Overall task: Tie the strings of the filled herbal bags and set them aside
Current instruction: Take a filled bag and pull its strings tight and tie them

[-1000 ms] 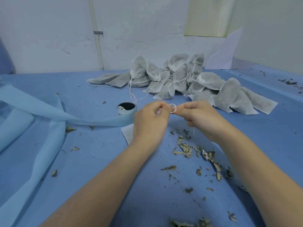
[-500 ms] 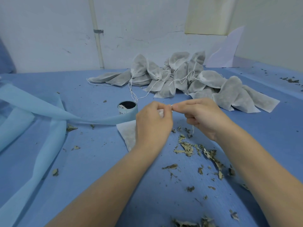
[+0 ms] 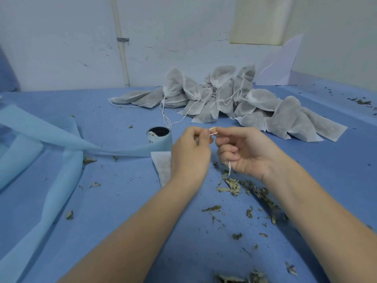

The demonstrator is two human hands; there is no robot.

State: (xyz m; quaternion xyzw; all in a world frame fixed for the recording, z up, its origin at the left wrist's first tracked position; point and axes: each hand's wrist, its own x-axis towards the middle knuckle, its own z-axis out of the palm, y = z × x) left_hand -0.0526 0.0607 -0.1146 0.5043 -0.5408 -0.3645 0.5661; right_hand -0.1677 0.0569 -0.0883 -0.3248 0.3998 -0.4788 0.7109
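Note:
A filled white herbal bag [image 3: 163,167] lies on the blue table [image 3: 122,201], mostly hidden under my left hand [image 3: 190,154]. Its white string [image 3: 212,130] makes a small loop between my two hands. My left hand pinches the string at the bag's neck with thumb and forefinger. My right hand [image 3: 244,152] pinches the loop from the other side, and a loose end of the string [image 3: 229,169] hangs below its curled fingers. A heap of several tied grey-white bags [image 3: 234,101] lies farther back, strings trailing.
A roll of light blue fabric [image 3: 159,135] stands left of my hands, its strip [image 3: 40,139] running off to the left. Dried herb scraps [image 3: 240,188] are scattered on the table near my right forearm. A white wall and pipe [image 3: 121,48] close off the back.
The string loop seen a second ago was drawn small, and a small loop shows again now. My right hand has turned palm-up, with the string end now hanging below it.

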